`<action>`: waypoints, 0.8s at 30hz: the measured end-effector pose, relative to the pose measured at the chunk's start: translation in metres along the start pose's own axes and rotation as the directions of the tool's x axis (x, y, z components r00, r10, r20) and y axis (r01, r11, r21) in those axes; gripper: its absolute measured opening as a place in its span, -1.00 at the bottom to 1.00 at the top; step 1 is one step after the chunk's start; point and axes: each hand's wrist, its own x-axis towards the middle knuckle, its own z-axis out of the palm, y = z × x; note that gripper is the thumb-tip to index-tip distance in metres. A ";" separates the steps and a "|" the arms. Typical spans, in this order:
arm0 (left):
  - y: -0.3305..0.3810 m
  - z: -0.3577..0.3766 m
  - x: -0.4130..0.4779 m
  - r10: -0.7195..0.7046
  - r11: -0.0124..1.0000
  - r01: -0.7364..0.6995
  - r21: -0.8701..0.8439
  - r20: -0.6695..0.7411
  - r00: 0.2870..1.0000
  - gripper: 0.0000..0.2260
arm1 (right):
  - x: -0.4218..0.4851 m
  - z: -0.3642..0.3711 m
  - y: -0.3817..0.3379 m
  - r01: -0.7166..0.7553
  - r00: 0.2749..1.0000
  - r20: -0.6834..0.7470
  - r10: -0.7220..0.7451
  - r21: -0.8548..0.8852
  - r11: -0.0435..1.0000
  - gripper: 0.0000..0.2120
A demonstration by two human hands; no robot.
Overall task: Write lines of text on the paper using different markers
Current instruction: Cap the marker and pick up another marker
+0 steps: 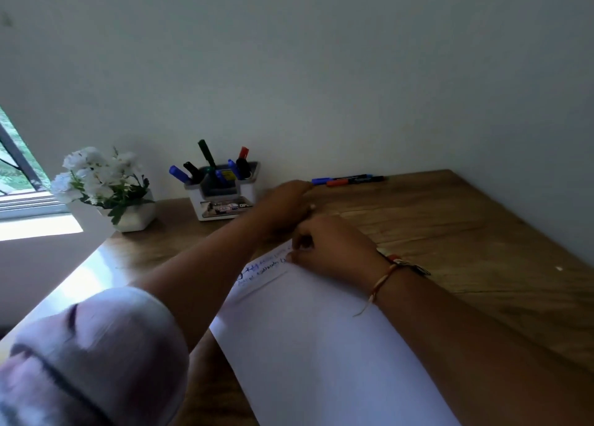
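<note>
The paper (321, 345) lies on the worktop (450, 232), nearest the person, and most of it is blank. Only two or three short lines show at its far edge, so the task looks barely begun. The right hand (331, 248) rests curled over those lines. No marker shows in its grip, so I cannot tell whether it holds one. The left hand (283, 207) lies just beyond, its grip hidden too. Farther back one holder (225, 200) carries about six markers, and two loose markers (350, 180) lie by the wall.
</note>
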 end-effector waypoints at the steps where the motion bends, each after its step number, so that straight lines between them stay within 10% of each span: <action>1: -0.003 0.005 0.006 -0.036 0.999 0.035 0.013 0.037 0.999 -0.51 | 0.000 0.000 0.000 0.006 1.000 -0.002 -0.006 -0.001 1.000 -0.76; 24: -0.019 0.020 0.052 -0.016 0.982 0.030 0.184 -0.080 0.997 -0.75 | 0.004 0.008 0.005 0.009 1.000 -0.019 -0.010 -0.060 0.998 -0.71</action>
